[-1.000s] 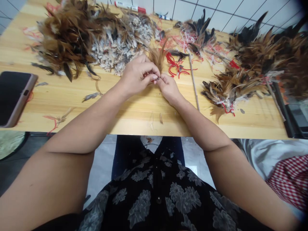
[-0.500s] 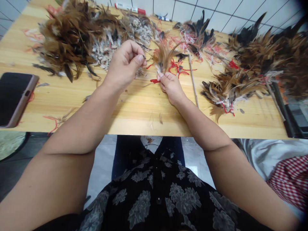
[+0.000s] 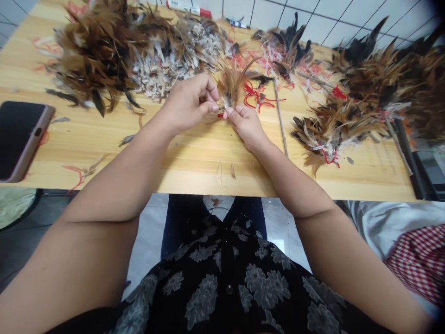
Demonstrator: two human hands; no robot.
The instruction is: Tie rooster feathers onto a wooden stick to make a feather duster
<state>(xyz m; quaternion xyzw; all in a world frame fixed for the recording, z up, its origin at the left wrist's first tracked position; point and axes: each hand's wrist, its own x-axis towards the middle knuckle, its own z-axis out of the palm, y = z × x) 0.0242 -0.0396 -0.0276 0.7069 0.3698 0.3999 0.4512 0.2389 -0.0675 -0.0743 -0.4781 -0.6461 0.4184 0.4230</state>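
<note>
Pinched between the thumb and fingers of my right hand [image 3: 246, 124] is the base of a bunch of brown feathers [image 3: 232, 86], whose tips fan upward. A bit of red string [image 3: 221, 115] shows at that base. My left hand [image 3: 193, 103] is closed in a pinch right beside it, its fingertips close to the quill ends. Whatever lies in that pinch is too small to make out. Just beyond my right hand is a tangle of red strings [image 3: 256, 96]. A thin stick [image 3: 280, 116] lies to the right of it.
A big heap of brown feathers [image 3: 93, 55] with pale quills spreads at the back left. More feather bunches [image 3: 333, 123] lie on the right. A phone [image 3: 21, 139] rests at the left edge. Markers [image 3: 189, 8] lie along the tiled wall. The wooden table [image 3: 194, 171] ends before my body.
My left hand has come down and to the right, to the base of the feather bunch. My right hand stays almost in place, still holding the bunch.
</note>
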